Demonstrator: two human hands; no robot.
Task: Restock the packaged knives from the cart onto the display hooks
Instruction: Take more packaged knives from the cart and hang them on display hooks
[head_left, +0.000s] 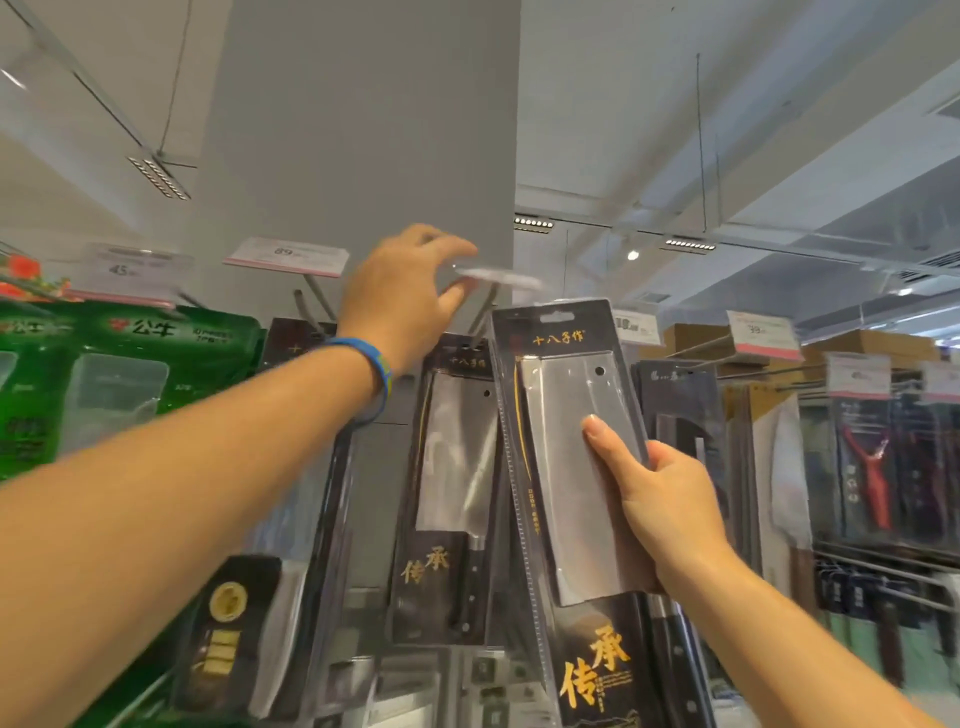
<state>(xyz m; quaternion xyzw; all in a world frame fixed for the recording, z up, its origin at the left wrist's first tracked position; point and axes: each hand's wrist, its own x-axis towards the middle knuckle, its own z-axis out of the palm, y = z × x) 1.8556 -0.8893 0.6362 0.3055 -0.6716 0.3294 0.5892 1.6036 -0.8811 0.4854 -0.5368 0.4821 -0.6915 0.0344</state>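
My right hand (657, 499) grips a packaged cleaver (566, 467) in a black card with gold lettering, held upright with its hang slot at the top. A matching packaged cleaver (452, 493) hangs on a metal display hook (483, 312) just left of it. My left hand (410, 296), with a blue wristband, reaches up and pinches the clear price tag holder (498, 278) at the tip of that hook. The held package's top sits just below and right of the tag.
A grey pillar (363, 130) rises behind the hooks. Green packages (104, 374) hang at the left, more packaged knives (769, 441) and price tags (761, 332) at the right. Another price label (288, 257) sits over the neighbouring hook. Dark packages hang below.
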